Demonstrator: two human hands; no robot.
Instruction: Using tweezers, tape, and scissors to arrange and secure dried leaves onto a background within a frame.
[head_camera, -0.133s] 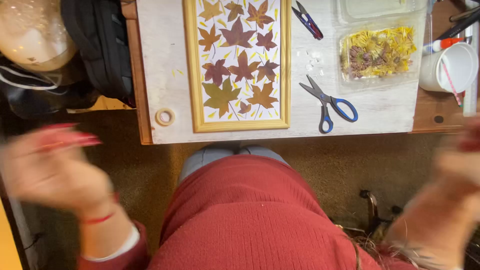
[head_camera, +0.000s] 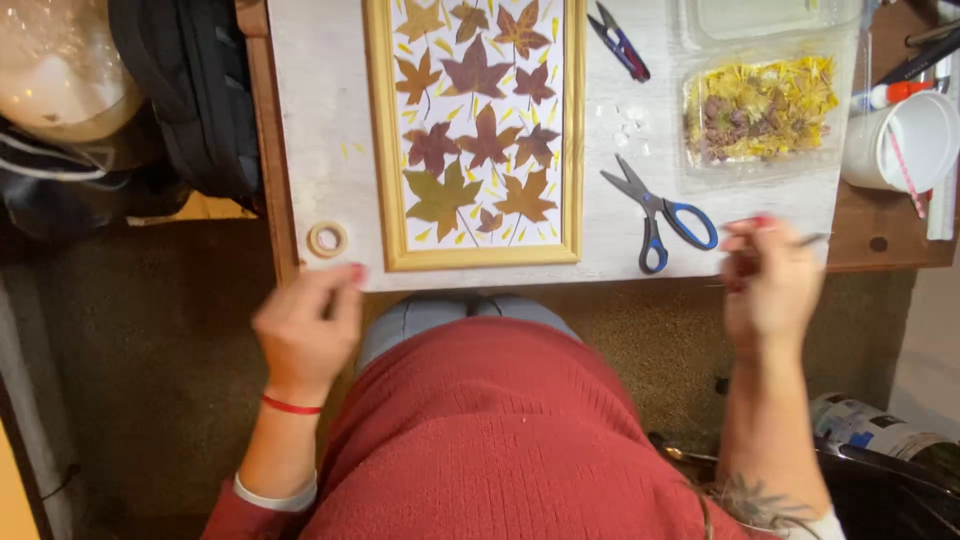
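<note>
A yellow wooden frame (head_camera: 387, 150) filled with pressed maple leaves lies on the white tabletop (head_camera: 325, 120). My left hand (head_camera: 305, 330) hovers at the table's near edge, just below a small tape roll (head_camera: 327, 239), fingers loosely curled and holding nothing I can see. My right hand (head_camera: 770, 280) is at the near right edge, pinching a thin metal tool (head_camera: 812, 240), likely tweezers. Blue-handled scissors (head_camera: 660, 210) lie just left of that hand.
A clear tray of yellow dried petals (head_camera: 762, 108) sits at the back right, beside a white cup (head_camera: 905, 140). Small snips (head_camera: 620, 42) lie near the frame's top. A black bag (head_camera: 185, 90) rests left of the table. A paint can (head_camera: 875, 430) stands on the floor.
Both hands have swung inward and up from the far sides to the table's near edge; the right hand now holds the thin tool.
</note>
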